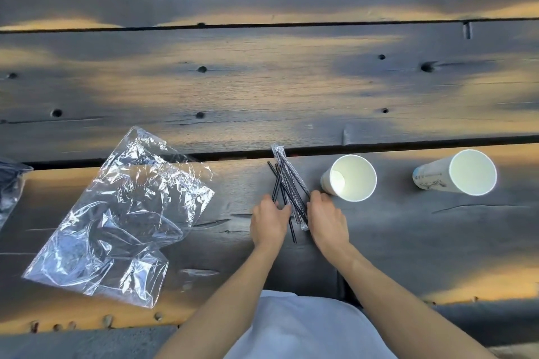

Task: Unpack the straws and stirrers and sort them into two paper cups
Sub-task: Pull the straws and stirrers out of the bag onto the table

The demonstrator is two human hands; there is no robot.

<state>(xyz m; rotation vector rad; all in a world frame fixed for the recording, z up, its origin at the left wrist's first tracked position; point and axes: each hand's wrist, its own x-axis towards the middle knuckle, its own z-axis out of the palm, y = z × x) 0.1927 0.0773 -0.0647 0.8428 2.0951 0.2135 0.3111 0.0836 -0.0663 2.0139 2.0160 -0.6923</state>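
Now the pile of black stirrers and wrapped straws (pixel 287 189) lies on the bench (pixel 408 242), long axes running away from the person, between both hands; left hand (pixel 269 220) and right hand (pixel 326 218) rest relaxed, fingertips touching its near end, nearest paper cup (pixel 350 178) just right.

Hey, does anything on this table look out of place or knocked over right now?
Nothing is spilled or damaged. Both paper cups, the near one and the far right one, appear upright and empty. The straws and stirrers lie in a crisscrossed pile between the left hand and right hand.
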